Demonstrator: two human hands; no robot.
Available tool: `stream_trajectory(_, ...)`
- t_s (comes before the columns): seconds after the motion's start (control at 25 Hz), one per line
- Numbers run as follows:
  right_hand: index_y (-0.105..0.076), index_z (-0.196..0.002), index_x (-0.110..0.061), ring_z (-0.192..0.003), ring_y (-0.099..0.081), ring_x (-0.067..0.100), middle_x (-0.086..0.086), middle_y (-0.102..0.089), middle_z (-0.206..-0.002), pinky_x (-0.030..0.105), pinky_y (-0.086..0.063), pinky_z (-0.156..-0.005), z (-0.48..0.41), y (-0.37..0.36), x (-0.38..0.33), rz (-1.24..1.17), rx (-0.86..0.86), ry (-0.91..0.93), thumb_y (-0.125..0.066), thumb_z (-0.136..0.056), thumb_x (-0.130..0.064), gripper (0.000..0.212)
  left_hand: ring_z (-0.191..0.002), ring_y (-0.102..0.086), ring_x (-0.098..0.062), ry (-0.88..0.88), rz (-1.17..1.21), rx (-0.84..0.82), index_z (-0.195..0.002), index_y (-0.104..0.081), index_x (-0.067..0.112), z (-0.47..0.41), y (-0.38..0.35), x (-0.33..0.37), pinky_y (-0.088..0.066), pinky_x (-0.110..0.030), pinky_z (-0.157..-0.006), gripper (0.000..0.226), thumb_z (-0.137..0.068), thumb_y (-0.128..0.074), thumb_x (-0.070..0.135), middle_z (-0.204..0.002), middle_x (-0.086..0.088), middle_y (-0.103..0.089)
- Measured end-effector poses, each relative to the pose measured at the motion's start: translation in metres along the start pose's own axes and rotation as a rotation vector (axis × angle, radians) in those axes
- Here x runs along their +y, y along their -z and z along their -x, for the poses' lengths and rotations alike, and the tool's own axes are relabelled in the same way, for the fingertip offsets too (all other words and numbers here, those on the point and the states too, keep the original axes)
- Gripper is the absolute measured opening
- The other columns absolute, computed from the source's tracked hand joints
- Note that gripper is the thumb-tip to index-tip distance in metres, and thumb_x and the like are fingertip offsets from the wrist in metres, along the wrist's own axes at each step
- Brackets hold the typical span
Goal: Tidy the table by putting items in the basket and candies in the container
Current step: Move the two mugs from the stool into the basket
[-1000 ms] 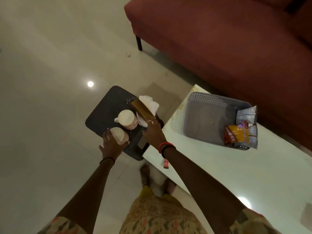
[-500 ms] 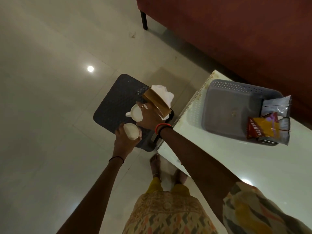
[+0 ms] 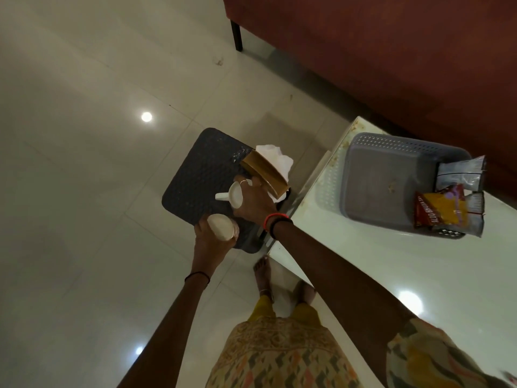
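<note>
Two white ceramic cups, both over the dark textured square stool (image 3: 195, 169).
- Left hand (image 3: 208, 242): fingers wrapped round the first cup (image 3: 221, 226).
- Right hand (image 3: 254, 203): grips the second cup (image 3: 236, 195), tipped, with its handle pointing left.
- One brown tissue box (image 3: 264, 175) at the stool's right edge, long axis upper left to lower right.
- One grey perforated plastic basket (image 3: 363, 191) sits at the white table (image 3: 363, 275) corner. Snack packets (image 3: 439, 210) crowd its right end; its left floor is bare.
</note>
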State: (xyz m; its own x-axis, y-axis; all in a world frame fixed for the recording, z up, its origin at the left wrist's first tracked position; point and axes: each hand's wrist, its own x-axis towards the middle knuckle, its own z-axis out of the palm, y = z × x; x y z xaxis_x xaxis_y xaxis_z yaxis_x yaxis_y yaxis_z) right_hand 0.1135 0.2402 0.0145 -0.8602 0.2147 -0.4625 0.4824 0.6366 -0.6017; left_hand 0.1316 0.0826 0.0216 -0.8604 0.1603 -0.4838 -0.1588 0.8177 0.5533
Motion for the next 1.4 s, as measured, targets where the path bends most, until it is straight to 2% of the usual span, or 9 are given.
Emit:
stream_trajectory(0.16,-0.040,-0.135,-0.015,-0.123,-0.047,0.029,0.013,-0.042,-0.138,0.040,-0.048,-0.099,0.038,0.022,0.008,-0.159,0.071,-0.008,-0.078,-0.070,-0.031,0.077,-0.121,-0.047,-0.035,0.058,0.044,0.001,-0.133,-0.031,0.011,0.016,0.009,0.006,-0.048,-0.047,-0.090,0.095,-0.058,-0.087,0.018,-0.134,-0.017,-0.038)
stream_trajectory(0.32,-0.044,-0.131,-0.017,-0.114,-0.045,0.024,0.011,-0.045,-0.126,0.025,-0.043,-0.089,0.087,0.068,0.039,-0.208,0.189,-0.124,-0.080,-0.067,-0.038,0.076,-0.122,-0.047,-0.034,-0.065,-0.051,-0.096,-0.136,-0.028,0.010,0.027,0.001,0.038,-0.048,-0.043,-0.091,0.099,-0.058,-0.087,0.019,-0.136,-0.017,-0.038)
stream_trajectory(0.52,-0.046,-0.131,-0.018,-0.105,-0.053,0.029,0.013,-0.049,-0.117,0.030,-0.048,-0.085,0.139,0.138,0.102,-0.158,0.343,-0.242,-0.083,-0.060,-0.020,0.080,-0.121,-0.048,-0.026,-0.304,-0.075,-0.191,-0.135,-0.029,0.012,0.021,-0.019,0.107,-0.042,-0.031,-0.092,0.092,-0.063,-0.084,0.027,-0.135,-0.012,-0.042)
stream_trajectory(0.64,-0.047,-0.133,-0.016,-0.110,-0.052,0.029,0.015,-0.051,-0.123,0.033,-0.047,-0.092,0.161,0.169,0.150,-0.151,0.447,-0.332,-0.085,-0.060,-0.018,0.082,-0.121,-0.048,-0.021,-0.406,0.021,-0.267,-0.136,-0.023,0.017,0.020,-0.042,0.161,-0.046,-0.037,-0.098,0.095,-0.063,-0.084,0.028,-0.135,-0.007,-0.041)
stream_trajectory(0.72,-0.047,-0.132,-0.014,-0.115,-0.049,0.028,0.015,-0.053,-0.124,0.035,-0.045,-0.094,0.167,0.184,0.181,-0.146,0.473,-0.368,-0.085,-0.062,-0.019,0.080,-0.116,-0.050,-0.023,-0.470,-0.019,-0.292,-0.133,-0.026,0.019,0.018,-0.061,0.195,-0.050,-0.040,-0.094,0.093,-0.062,-0.084,0.030,-0.132,-0.006,-0.044)
stream_trajectory(0.84,-0.048,-0.130,-0.011,-0.117,-0.049,0.029,0.016,-0.056,-0.124,0.038,-0.046,-0.097,0.168,0.198,0.229,-0.107,0.472,-0.419,-0.084,-0.064,-0.020,0.075,-0.103,-0.050,-0.017,-0.535,-0.084,-0.300,-0.129,-0.028,0.019,0.017,-0.096,0.243,-0.045,-0.029,-0.080,0.090,-0.059,-0.084,0.032,-0.128,-0.008,-0.047)
stream_trajectory(0.92,-0.049,-0.129,-0.010,-0.116,-0.050,0.031,0.017,-0.056,-0.124,0.038,-0.045,-0.096,0.164,0.198,0.256,-0.071,0.443,-0.441,-0.084,-0.064,-0.020,0.074,-0.101,-0.050,-0.018,-0.573,-0.086,-0.312,-0.126,-0.031,0.017,0.014,-0.121,0.268,-0.042,-0.027,-0.079,0.089,-0.057,-0.085,0.032,-0.126,-0.009,-0.049)
stream_trajectory(1.12,-0.047,-0.131,-0.016,-0.118,-0.050,0.034,0.019,-0.051,-0.126,0.042,-0.046,-0.098,0.150,0.183,0.300,-0.062,0.352,-0.451,-0.082,-0.066,-0.020,0.074,-0.115,-0.050,-0.028,-0.653,-0.178,-0.413,-0.129,-0.030,0.013,-0.005,-0.185,0.310,-0.043,-0.030,-0.083,0.091,-0.059,-0.085,0.033,-0.132,-0.011,-0.046)
stream_trajectory(1.4,-0.043,-0.135,-0.015,-0.125,-0.040,0.038,0.021,-0.041,-0.134,0.043,-0.038,-0.104,0.133,0.163,0.337,-0.137,0.357,-0.464,-0.082,-0.067,-0.023,0.079,-0.125,-0.044,-0.035,-0.729,-0.407,-0.501,-0.136,-0.021,0.007,-0.038,-0.270,0.332,-0.043,-0.046,-0.103,0.098,-0.063,-0.082,0.031,-0.139,-0.015,-0.040)
